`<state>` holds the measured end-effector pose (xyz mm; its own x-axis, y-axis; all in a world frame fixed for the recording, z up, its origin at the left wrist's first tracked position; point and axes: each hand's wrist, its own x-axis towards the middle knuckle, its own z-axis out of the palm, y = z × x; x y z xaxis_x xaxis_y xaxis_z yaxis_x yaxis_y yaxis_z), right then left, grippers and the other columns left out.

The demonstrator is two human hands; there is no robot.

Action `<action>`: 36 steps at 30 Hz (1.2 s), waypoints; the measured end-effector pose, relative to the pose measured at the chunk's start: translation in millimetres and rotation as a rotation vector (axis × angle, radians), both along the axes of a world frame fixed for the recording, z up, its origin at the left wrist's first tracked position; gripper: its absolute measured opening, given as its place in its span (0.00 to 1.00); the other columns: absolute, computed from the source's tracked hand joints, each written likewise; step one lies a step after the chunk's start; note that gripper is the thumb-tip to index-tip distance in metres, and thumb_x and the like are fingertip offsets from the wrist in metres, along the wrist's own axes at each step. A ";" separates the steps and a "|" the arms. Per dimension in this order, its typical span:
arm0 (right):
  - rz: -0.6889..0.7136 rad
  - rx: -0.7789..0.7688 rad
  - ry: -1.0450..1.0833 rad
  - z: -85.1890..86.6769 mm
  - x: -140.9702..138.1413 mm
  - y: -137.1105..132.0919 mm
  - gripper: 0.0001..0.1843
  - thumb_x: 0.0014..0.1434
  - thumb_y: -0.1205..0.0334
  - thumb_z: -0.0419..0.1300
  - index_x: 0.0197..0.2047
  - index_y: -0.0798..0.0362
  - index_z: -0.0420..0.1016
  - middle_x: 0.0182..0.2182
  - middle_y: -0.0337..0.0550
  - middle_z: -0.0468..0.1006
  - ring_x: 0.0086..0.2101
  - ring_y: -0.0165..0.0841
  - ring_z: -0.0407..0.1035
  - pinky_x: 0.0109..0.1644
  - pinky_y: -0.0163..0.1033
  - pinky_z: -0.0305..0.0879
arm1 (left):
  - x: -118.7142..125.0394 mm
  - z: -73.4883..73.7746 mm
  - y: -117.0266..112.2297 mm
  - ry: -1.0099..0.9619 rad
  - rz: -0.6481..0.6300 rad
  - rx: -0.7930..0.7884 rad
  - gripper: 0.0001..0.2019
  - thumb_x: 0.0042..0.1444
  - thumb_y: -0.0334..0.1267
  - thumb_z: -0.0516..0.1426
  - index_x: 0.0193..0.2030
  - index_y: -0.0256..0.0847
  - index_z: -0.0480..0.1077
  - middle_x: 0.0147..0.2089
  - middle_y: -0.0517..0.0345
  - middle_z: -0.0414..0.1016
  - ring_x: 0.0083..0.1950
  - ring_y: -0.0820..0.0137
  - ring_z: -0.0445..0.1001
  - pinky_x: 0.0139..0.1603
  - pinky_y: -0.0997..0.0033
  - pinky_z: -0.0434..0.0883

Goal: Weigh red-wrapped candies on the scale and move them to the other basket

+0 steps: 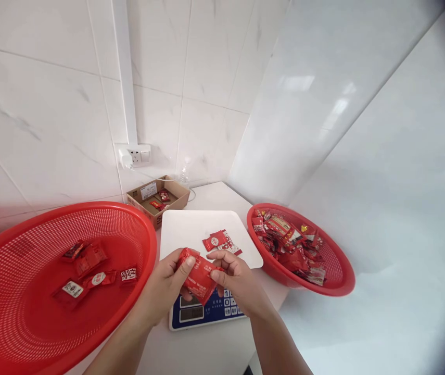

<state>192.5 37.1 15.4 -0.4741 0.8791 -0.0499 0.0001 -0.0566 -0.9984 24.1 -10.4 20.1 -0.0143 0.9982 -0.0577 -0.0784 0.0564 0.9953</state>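
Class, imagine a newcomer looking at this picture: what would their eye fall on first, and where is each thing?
Probably the big red perforated basket filling the left side, with a few packets inside. Next, the red packet held by the left hand and right hand at lower centre, seen against a digital scale. Then the red basket on the right, holding a heap of packets.
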 end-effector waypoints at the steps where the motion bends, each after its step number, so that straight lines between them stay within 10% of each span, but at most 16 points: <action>1: -0.021 0.013 -0.017 0.2 -0.2 1.7 0.19 0.48 0.49 0.66 0.40 0.51 0.73 0.28 0.36 0.72 0.27 0.29 0.65 0.24 0.32 0.62 | -0.7 -0.7 0.9 -0.017 0.015 -0.004 0.22 0.56 0.57 0.53 0.45 0.39 0.68 0.32 0.58 0.73 0.29 0.72 0.71 0.24 0.72 0.73; 6: -0.322 0.281 -0.090 1.4 -4.3 15.4 0.15 0.53 0.50 0.62 0.38 0.52 0.75 0.34 0.43 0.77 0.32 0.33 0.70 0.36 0.40 0.70 | -6.5 -7.2 6.6 0.014 0.253 0.080 0.26 0.55 0.53 0.56 0.58 0.46 0.59 0.62 0.47 0.65 0.61 0.59 0.66 0.51 0.59 0.73; 13: -0.202 0.714 -0.583 -17.0 -1.4 26.7 0.20 0.61 0.56 0.54 0.55 0.48 0.73 0.57 0.48 0.70 0.59 0.44 0.59 0.63 0.55 0.54 | -13.8 -9.0 6.7 0.163 0.379 0.120 0.25 0.57 0.51 0.53 0.60 0.47 0.57 0.69 0.49 0.56 0.69 0.59 0.56 0.64 0.54 0.62; 23: -0.073 0.605 -1.060 -22.5 0.8 45.9 0.22 0.64 0.63 0.49 0.60 0.45 0.68 0.63 0.42 0.64 0.65 0.46 0.47 0.64 0.67 0.39 | -14.1 -42.4 14.5 1.051 0.066 0.284 0.27 0.62 0.54 0.47 0.64 0.45 0.60 0.70 0.49 0.56 0.73 0.52 0.42 0.67 0.40 0.53; 30: 0.040 0.603 -0.942 -10.5 -4.7 42.2 0.19 0.63 0.65 0.49 0.51 0.40 0.74 0.56 0.36 0.72 0.64 0.42 0.51 0.64 0.68 0.33 | -13.5 -44.8 15.1 1.213 -0.017 0.202 0.29 0.63 0.53 0.45 0.67 0.43 0.55 0.71 0.49 0.50 0.72 0.51 0.41 0.68 0.40 0.50; 36: -0.181 0.640 -1.049 -16.2 22.4 44.2 0.21 0.61 0.64 0.52 0.57 0.46 0.71 0.59 0.45 0.68 0.62 0.46 0.54 0.64 0.65 0.42 | -12.1 -40.5 15.0 1.218 -0.032 0.216 0.30 0.63 0.53 0.45 0.67 0.39 0.56 0.69 0.46 0.54 0.72 0.51 0.45 0.68 0.41 0.50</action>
